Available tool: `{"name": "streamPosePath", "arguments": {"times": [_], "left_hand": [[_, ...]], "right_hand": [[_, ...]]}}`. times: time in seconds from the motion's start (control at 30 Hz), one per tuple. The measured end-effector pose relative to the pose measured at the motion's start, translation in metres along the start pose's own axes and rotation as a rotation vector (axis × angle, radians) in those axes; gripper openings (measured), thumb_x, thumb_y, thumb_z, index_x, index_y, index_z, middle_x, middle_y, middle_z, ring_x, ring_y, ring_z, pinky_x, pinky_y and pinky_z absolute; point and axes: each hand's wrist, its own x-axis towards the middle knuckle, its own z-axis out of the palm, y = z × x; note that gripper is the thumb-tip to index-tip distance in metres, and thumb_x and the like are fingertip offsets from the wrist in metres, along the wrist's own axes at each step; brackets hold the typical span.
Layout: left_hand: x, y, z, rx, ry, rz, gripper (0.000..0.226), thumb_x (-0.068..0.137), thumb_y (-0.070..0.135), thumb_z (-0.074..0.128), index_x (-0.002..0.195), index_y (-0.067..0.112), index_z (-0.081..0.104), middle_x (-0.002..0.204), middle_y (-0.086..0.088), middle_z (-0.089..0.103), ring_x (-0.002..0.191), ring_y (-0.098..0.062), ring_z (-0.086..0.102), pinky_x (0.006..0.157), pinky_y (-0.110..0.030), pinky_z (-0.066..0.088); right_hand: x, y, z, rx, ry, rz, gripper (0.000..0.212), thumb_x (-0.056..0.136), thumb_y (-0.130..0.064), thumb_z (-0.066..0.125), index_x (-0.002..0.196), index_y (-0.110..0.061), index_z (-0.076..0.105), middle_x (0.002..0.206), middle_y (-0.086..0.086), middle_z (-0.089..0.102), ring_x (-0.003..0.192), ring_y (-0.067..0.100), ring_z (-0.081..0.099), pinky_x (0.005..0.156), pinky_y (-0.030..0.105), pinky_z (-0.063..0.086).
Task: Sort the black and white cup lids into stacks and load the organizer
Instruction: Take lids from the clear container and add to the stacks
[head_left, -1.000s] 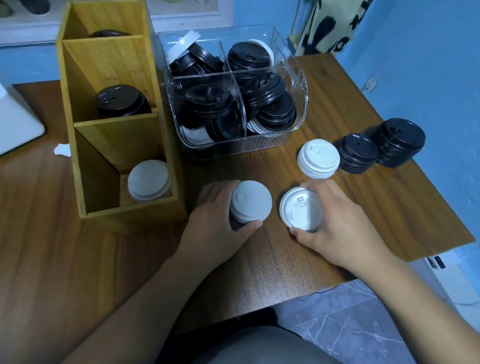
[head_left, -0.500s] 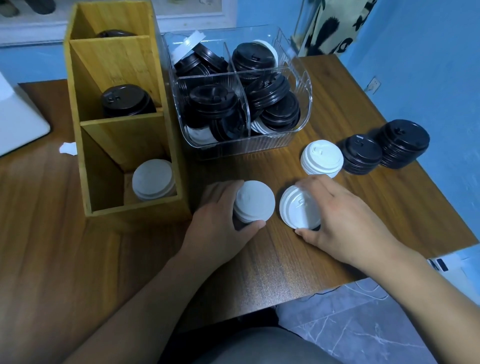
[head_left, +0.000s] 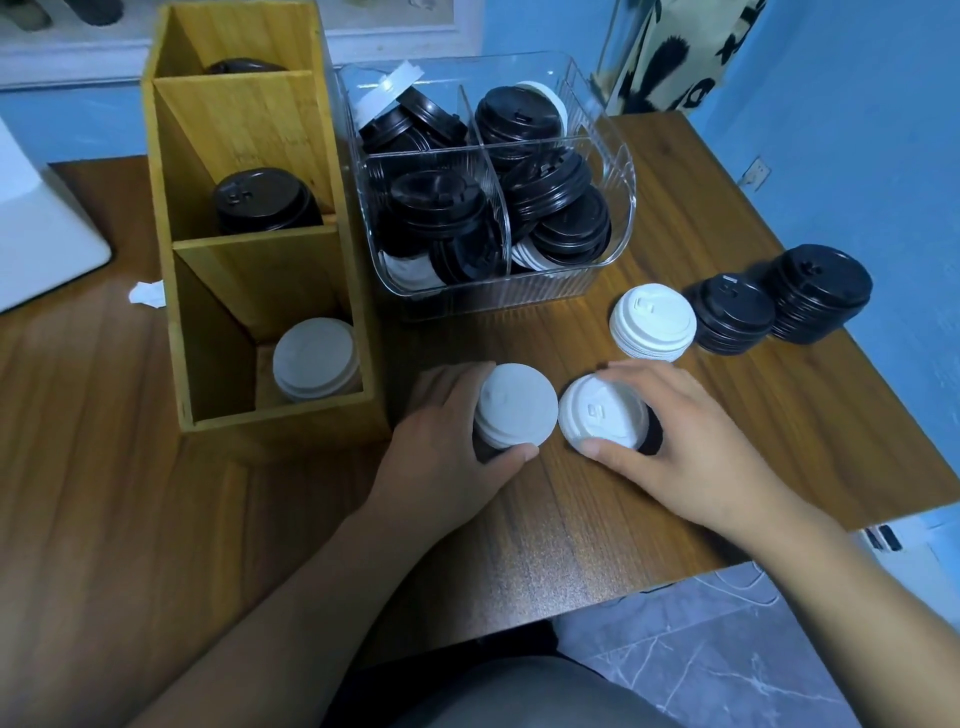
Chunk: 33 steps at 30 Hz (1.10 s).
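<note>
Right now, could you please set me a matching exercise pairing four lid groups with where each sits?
Things: 1 white-topped stack in the left hand; 2 free white stack; 3 taller black stack on the table; 4 loose mixed lids.
Places: A in the clear bin; B nearest the right edge; C just right of the wooden organizer; D just beyond the right hand and its tilted white lid.
Pairs: 1-C, 2-D, 3-B, 4-A.

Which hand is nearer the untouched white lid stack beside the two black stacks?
Right. The right hand lies just in front of that white lid stack, holding a white lid; the left hand is farther left, gripping a second white stack.
</note>
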Motion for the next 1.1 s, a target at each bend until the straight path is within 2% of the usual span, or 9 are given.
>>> {"name": "streamPosePath", "arguments": {"times": [0.17,0.27,0.33,0.43,0.57,0.63,0.77,0.93,1.1], "left_hand": [[0.0,0.0,-0.001,0.004,0.002,0.0,0.083,0.075,0.054,0.081,0.142,0.02,0.047,0.14,0.004,0.053,0.132,-0.013,0.041,0.101,-0.023,0.035],[0.0,0.001,-0.002,0.0,-0.005,-0.01,0.084,0.075,0.054,0.081,0.144,0.021,0.046,0.142,0.005,0.051,0.133,-0.012,0.039,0.102,-0.024,0.034],[0.0,0.002,-0.003,-0.007,-0.003,-0.016,0.086,0.075,0.053,0.082,0.145,0.021,0.045,0.143,0.005,0.051,0.134,-0.011,0.037,0.103,-0.023,0.033],[-0.001,0.003,-0.004,0.004,-0.015,0.004,0.09,0.074,0.049,0.083,0.148,0.019,0.041,0.143,0.003,0.05,0.135,-0.011,0.036,0.104,-0.022,0.032],[0.0,0.002,-0.004,-0.036,-0.035,-0.02,0.098,0.073,0.047,0.083,0.153,0.019,0.034,0.144,0.004,0.049,0.137,-0.01,0.033,0.104,-0.021,0.03],[0.001,0.001,-0.004,-0.064,-0.035,-0.037,0.101,0.071,0.05,0.083,0.154,0.021,0.032,0.144,0.006,0.049,0.137,-0.008,0.033,0.104,-0.022,0.031],[0.001,0.001,-0.003,-0.083,-0.028,-0.041,0.104,0.069,0.048,0.087,0.153,0.018,0.036,0.144,0.003,0.052,0.136,-0.01,0.035,0.103,-0.023,0.032],[0.001,0.001,-0.002,-0.088,-0.022,-0.04,0.103,0.067,0.045,0.087,0.152,0.012,0.038,0.141,-0.004,0.054,0.134,-0.013,0.035,0.101,-0.026,0.032],[0.001,-0.001,0.002,-0.082,0.012,-0.022,0.098,0.066,0.048,0.086,0.147,0.013,0.044,0.136,0.0,0.058,0.13,-0.014,0.04,0.099,-0.026,0.036]], "right_hand": [[0.002,0.0,0.007,0.029,0.055,0.014,0.061,0.079,-0.06,0.07,0.128,-0.025,0.065,0.134,-0.011,0.061,0.126,0.011,0.054,0.109,0.027,0.038],[0.008,-0.001,0.004,0.004,0.01,0.024,0.059,0.076,-0.059,0.074,0.124,-0.028,0.061,0.13,-0.011,0.061,0.122,0.016,0.057,0.104,0.036,0.045],[0.008,-0.002,0.003,-0.011,-0.032,0.016,0.061,0.075,-0.055,0.077,0.126,-0.029,0.057,0.129,-0.013,0.059,0.121,0.015,0.054,0.103,0.037,0.045],[0.005,0.002,-0.003,0.015,-0.103,0.008,0.071,0.071,-0.048,0.084,0.132,-0.033,0.052,0.132,-0.02,0.055,0.125,0.007,0.048,0.107,0.032,0.041],[0.008,-0.007,-0.009,0.126,0.076,0.103,0.074,0.063,-0.054,0.086,0.128,-0.037,0.056,0.121,-0.024,0.06,0.112,-0.001,0.053,0.094,0.015,0.038],[0.018,-0.023,-0.005,0.142,0.126,0.067,0.078,0.063,-0.058,0.084,0.132,-0.033,0.058,0.125,-0.021,0.061,0.114,-0.002,0.053,0.099,0.017,0.039],[0.038,-0.046,0.017,0.077,0.018,-0.016,0.083,0.067,-0.069,0.075,0.138,-0.03,0.057,0.133,-0.013,0.059,0.121,0.013,0.054,0.106,0.033,0.043],[0.047,-0.053,0.03,0.005,-0.059,-0.012,0.085,0.065,-0.069,0.074,0.138,-0.031,0.054,0.127,-0.012,0.054,0.112,0.013,0.046,0.096,0.029,0.041],[0.046,-0.052,0.032,0.06,-0.066,0.003,0.074,0.077,-0.068,0.068,0.139,-0.03,0.054,0.13,-0.012,0.055,0.117,0.013,0.052,0.1,0.031,0.043]]}}
